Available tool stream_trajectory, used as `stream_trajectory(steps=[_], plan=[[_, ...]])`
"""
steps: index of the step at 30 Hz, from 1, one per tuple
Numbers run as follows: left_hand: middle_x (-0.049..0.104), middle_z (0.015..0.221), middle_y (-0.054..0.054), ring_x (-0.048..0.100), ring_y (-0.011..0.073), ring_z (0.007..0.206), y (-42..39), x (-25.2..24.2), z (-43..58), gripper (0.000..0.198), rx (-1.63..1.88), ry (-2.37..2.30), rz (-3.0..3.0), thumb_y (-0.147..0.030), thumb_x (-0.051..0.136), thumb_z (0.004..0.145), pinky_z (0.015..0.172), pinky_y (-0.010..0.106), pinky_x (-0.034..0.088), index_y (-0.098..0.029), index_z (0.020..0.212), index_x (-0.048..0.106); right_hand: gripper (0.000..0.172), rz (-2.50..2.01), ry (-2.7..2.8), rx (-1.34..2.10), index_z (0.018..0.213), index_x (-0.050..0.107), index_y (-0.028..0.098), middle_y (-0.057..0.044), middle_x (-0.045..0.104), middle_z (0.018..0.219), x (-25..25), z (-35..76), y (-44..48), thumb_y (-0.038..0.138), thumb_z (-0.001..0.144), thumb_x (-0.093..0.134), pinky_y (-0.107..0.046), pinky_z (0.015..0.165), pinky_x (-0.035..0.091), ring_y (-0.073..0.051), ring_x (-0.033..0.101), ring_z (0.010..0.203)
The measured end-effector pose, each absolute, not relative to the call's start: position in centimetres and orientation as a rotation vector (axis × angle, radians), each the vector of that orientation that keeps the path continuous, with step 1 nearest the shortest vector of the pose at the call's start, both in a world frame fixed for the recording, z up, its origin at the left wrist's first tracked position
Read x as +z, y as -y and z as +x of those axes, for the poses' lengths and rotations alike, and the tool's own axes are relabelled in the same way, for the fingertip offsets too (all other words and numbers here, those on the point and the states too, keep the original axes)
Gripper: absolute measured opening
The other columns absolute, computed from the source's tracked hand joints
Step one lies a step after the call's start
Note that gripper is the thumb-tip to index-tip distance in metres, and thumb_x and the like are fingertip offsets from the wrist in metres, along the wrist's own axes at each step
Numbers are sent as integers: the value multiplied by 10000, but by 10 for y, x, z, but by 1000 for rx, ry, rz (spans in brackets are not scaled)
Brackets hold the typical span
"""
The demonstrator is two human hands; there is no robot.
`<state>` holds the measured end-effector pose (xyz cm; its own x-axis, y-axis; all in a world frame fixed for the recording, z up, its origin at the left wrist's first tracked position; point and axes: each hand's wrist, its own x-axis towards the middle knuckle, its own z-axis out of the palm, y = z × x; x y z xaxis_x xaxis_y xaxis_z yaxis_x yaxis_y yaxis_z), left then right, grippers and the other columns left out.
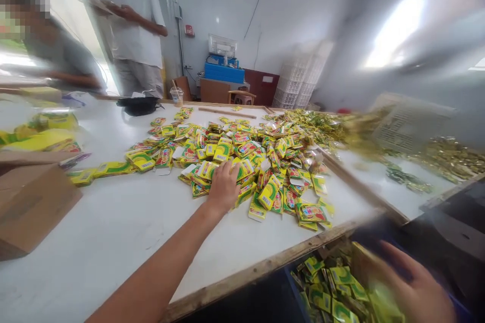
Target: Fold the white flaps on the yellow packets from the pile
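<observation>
The **left hand (pixel 223 187)** lies palm down on the near edge of a wide, loose pile of yellow-and-green foil sachets (pixel 242 161), fingers pointing away from the person and touching the packets, with no clear grip on any one of them. The forearm reaches in from the lower left, across the white tabletop (pixel 113 247). The right hand (pixel 419 287) is well apart from it, low at the bottom right corner and beyond the table's wooden edge strip (pixel 261 262). It is cut off by the frame and badly blurred, with its fingers (pixel 394 260) spread above a dark bin (pixel 326 292) holding more sachets. A yellow-green smear by that hand may be packets, but whether it holds anything cannot be told. A cardboard box (pixel 34 207) sits on the table to the left, and a black bag (pixel 138 106) and a plastic cup (pixel 176 96) stand at the far edge. At the right, a blurred white plastic crate (pixel 409 121) sits above a spill of gold sachets (pixel 447 156). Two co-workers (pixel 125 25) stand at the far left, their hands away from the pile.
</observation>
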<state>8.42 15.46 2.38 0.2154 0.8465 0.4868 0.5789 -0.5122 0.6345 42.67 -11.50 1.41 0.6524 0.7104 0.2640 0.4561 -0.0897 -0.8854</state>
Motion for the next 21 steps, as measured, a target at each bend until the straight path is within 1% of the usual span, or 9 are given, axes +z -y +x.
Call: stream_trajectory(steps=[3,5,6,9,11,13,15,17,21], plan=[[623,1284,166,453,369,1296,-175,30,96,575,1177,-1310,2134,-47,709,669,1124,554,250,-153,1229,635,298,-1889,852,112,980,745,367,-15,757,881,1,422,122,407,685,748,-379,537,496,-320,696,740],[636,1268,162,499,356,1256,-166,35,90,510,1162,-1293,2087,-141,701,734,1092,529,319,-151,1238,625,315,-1799,910,321,963,759,300,-51,754,964,-9,389,107,448,685,748,-397,665,536,-348,686,883],[641,1266,148,531,339,1228,-154,38,82,478,1148,-1279,2064,-206,677,781,1065,499,370,-162,1253,611,320,-1720,955,459,953,761,276,-64,752,964,-12,368,95,457,690,753,-391,691,540,-339,682,885],[706,1161,69,658,260,1051,-98,36,49,379,1041,-1193,1990,-361,507,927,891,366,531,-222,1269,592,367,-1424,1011,857,1032,738,228,-87,730,963,-13,296,51,481,767,715,-340,619,534,-246,665,727],[736,1070,46,691,238,959,-56,26,25,354,930,-1065,1746,-387,459,955,794,317,567,-229,1232,614,435,-1219,961,1099,1109,707,213,-95,703,1005,-11,250,25,518,800,678,-303,541,513,-182,631,613],[732,1089,51,681,249,972,-22,10,7,359,875,-981,1509,-409,508,931,835,341,556,-229,1217,627,472,-1069,931,1307,1098,712,182,-89,698,912,-9,212,7,550,807,661,-278,512,490,-149,600,550],[720,1127,57,651,270,1037,-1,-2,-3,381,904,-1021,1373,-435,565,893,919,384,518,-229,1202,649,455,-994,964,1438,998,744,144,-53,667,715,-9,185,0,550,809,664,-259,507,463,-130,558,506],[718,1135,61,619,286,1095,10,-5,-7,404,959,-1115,1298,-473,564,881,985,423,476,-225,1181,675,410,-985,1009,1471,890,757,127,-22,614,590,-9,171,-2,520,807,677,-247,513,444,-123,527,494],[747,1048,70,630,300,1073,13,7,-7,429,977,-1156,1153,-518,529,881,959,457,496,-211,1102,729,238,-1020,1066,1477,770,739,130,2,583,566,-4,164,-5,361,791,682,-217,497,401,-105,491,501]])
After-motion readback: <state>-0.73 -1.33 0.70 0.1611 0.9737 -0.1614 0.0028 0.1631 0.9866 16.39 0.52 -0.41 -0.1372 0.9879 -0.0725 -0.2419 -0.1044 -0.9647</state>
